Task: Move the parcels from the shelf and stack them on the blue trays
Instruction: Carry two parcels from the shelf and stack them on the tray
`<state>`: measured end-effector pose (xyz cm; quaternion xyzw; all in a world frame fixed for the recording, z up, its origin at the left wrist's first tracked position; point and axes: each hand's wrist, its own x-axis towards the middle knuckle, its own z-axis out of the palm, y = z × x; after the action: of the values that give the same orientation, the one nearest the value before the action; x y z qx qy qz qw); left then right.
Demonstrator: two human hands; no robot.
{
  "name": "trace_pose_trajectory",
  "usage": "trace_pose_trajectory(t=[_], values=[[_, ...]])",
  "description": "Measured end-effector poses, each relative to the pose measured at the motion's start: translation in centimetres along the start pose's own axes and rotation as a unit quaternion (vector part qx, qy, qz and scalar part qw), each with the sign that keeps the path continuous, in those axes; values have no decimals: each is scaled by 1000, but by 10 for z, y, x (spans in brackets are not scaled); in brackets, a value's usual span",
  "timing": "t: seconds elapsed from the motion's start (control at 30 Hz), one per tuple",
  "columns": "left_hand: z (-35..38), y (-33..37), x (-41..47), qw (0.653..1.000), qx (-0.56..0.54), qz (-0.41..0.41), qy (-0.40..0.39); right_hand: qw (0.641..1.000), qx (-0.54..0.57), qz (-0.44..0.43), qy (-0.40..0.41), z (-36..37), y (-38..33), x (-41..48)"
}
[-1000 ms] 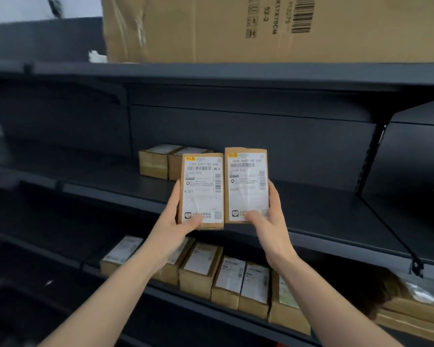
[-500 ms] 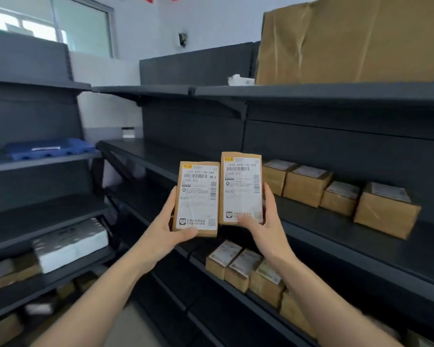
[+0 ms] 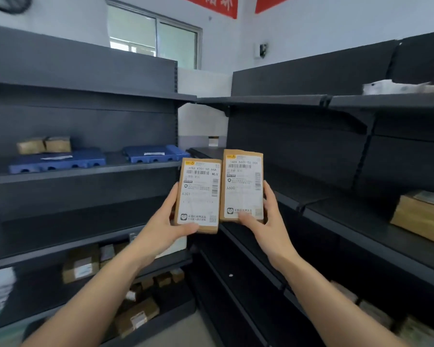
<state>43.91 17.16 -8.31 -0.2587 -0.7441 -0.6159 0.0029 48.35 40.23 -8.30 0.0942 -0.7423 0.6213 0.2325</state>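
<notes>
My left hand [image 3: 164, 225] grips a brown parcel [image 3: 199, 194] with a white label marked K301, held upright at chest height. Beside it my right hand [image 3: 266, 221] grips a second brown parcel [image 3: 243, 184] labelled A600, also upright. The two parcels nearly touch side by side. On the left shelving unit, at about the parcels' height, lie two blue trays: the nearer one [image 3: 156, 154] bears only a paper slip, the farther one [image 3: 58, 161] has two brown parcels [image 3: 44, 145] at its back.
Dark shelving [image 3: 80, 229] runs along the left and right and meets in a corner ahead. A brown parcel [image 3: 421, 216] sits on the right shelf. Several more parcels [image 3: 135, 316] lie on the low left shelves. A window [image 3: 153, 36] is behind the left unit.
The view has swung left from the right-hand shelf to the corner and the left unit. The blue trays have come into view, closer. Both hands keep the same hold on their parcels.
</notes>
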Motion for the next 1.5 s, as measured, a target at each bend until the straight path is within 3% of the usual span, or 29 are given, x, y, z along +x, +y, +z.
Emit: trace_pose_trajectory(t=[0.37, 0.73, 1.17, 1.5], values=[[-115, -33, 14, 992, 68, -34, 104, 996, 15, -30, -85, 117, 22, 82], [-200, -67, 83, 970, 84, -90, 210, 982, 30, -60, -178, 205, 60, 201], [-288, -93, 135, 949, 86, -102, 287, 974, 28, -77, -210, 303, 87, 304], [-397, -116, 159, 941, 76, -111, 311, 970, 23, -75, -232, 410, 90, 357]])
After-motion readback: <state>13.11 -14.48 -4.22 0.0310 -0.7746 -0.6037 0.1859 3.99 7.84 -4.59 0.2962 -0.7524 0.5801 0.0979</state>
